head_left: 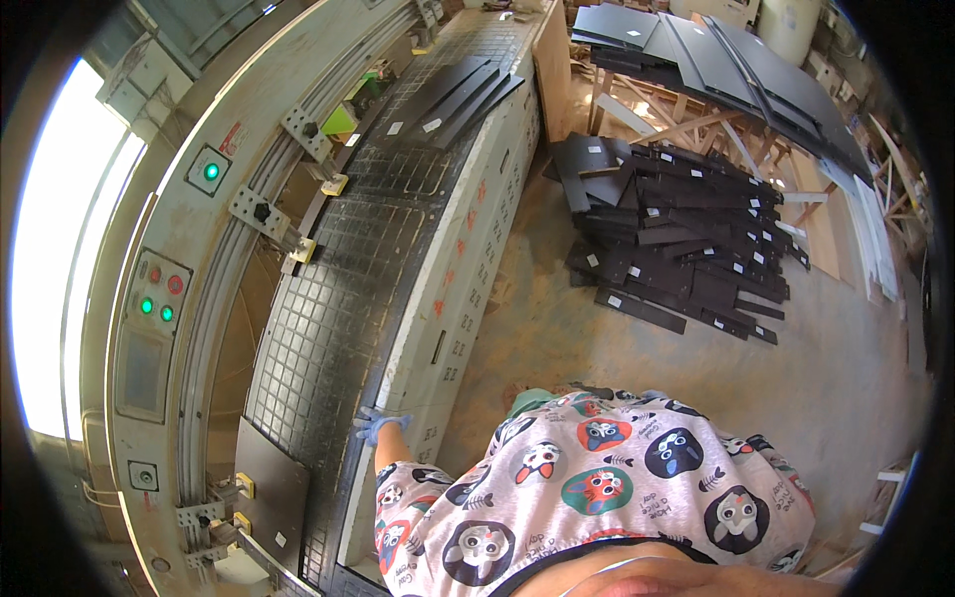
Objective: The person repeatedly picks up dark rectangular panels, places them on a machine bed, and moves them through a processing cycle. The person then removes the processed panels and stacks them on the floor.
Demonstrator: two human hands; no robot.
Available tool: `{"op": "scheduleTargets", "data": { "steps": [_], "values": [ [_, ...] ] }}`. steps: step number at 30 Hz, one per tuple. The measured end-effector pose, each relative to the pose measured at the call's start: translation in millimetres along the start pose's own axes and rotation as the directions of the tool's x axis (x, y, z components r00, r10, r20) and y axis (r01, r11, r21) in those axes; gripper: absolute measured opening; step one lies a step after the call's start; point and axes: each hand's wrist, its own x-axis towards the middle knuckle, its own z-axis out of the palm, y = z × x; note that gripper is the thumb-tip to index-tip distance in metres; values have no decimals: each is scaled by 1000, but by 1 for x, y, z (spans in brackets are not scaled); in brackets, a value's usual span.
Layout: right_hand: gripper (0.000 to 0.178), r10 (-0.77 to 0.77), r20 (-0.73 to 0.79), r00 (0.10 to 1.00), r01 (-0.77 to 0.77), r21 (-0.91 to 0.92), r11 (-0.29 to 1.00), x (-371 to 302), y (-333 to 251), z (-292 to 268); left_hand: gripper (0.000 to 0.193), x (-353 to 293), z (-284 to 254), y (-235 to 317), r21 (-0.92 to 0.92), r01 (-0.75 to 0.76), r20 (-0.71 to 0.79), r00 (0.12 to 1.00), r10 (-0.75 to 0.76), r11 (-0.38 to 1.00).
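Note:
My left hand [376, 426], in a blue glove, is at the near edge of a long machine bed [333, 328] with a black gridded surface. Its fingers look spread, and nothing shows in them. Left of it, a dark flat panel [274, 488] lies on the bed below small yellow-padded clamps [243, 486]. Farther along the bed, several dark panels [458, 99] are fanned out in a loose stack. My right hand is out of sight; the patterned shirt fills the lower middle of the view.
The machine's beam [149, 328] carries buttons, some lit green, and clamps along a rail. On the floor to the right lies a large heap of dark strips [686, 234] with white labels. Behind it, large dark boards [696, 60] rest on a wooden stand.

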Motion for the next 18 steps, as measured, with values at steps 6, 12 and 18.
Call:
{"op": "scheduleTargets", "data": {
  "steps": [6, 12, 18],
  "values": [
    [51, 3, -1, 1000, -3, 1, 1000, 3, 5, 0, 128, -8, -6, 2, 0, -5, -3, 1000, 5, 1000],
    [50, -4, 12, 1000, 4, -8, 1000, 9, 6, -1, 128, -10, -5, -1, 23, 10, 12, 1000, -10, 1000],
    [49, -6, 20, 1000, 6, -7, 1000, 13, 11, 4, 128, 1, 3, -1, 28, -1, -12, 1000, 1, 1000]
  ]
}}
